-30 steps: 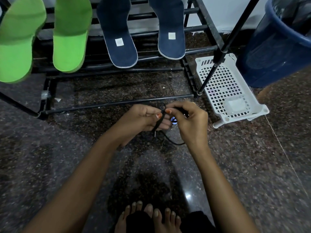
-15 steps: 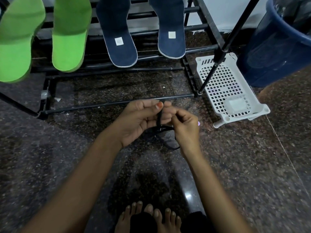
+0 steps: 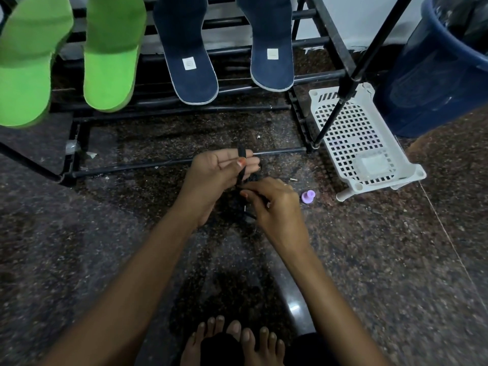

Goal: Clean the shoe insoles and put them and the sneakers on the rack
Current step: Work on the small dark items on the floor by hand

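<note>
Head view: at centre, the left hand (image 3: 216, 175) has its grip closed round a black lace (image 3: 242, 171) looped over its fingers. The right hand (image 3: 274, 204), at 5 o'clock of it, pinches the same lace. Green insoles (image 3: 111, 54) at 11 o'clock and navy insoles (image 3: 188, 54) at 12 lie on the rack (image 3: 132, 168).

A flat black shoelace (image 3: 241, 171) is pinched by the left hand (image 3: 211, 175) and the right hand (image 3: 274, 207). At eleven o'clock, green foam insoles (image 3: 111, 54) are propped.

Single head-worn view, steeply down, close over the floor (image 3: 396, 260) before the rack (image 3: 324, 27).
</note>
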`<control>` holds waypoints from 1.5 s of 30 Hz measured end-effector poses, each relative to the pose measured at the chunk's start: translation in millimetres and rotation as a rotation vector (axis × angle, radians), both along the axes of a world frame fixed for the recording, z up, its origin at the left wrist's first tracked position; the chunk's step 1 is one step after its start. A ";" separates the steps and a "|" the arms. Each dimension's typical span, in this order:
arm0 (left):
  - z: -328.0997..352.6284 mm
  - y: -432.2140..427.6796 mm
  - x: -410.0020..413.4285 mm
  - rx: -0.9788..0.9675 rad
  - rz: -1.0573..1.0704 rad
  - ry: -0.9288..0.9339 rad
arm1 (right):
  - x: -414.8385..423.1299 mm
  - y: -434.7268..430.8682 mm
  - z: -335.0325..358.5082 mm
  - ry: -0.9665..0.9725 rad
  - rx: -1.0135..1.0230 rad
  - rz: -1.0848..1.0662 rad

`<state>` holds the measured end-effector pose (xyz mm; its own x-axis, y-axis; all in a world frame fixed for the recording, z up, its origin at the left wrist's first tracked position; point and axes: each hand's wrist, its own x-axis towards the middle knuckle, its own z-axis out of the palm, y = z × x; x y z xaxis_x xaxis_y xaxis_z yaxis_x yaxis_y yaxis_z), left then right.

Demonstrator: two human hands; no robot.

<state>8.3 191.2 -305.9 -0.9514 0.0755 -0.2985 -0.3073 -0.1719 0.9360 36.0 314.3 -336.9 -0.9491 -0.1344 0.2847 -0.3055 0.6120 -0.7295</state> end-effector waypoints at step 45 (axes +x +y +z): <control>-1.8 1.9 0.0 0.195 0.012 -0.050 | 5.6 -10.1 -7.9 -0.162 -0.176 -0.064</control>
<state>8.4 193.1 -307.8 -0.9370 0.1252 -0.3261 -0.3493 -0.3521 0.8683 41.7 304.2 -344.8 -0.9893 -0.0339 0.1417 -0.1402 0.4853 -0.8630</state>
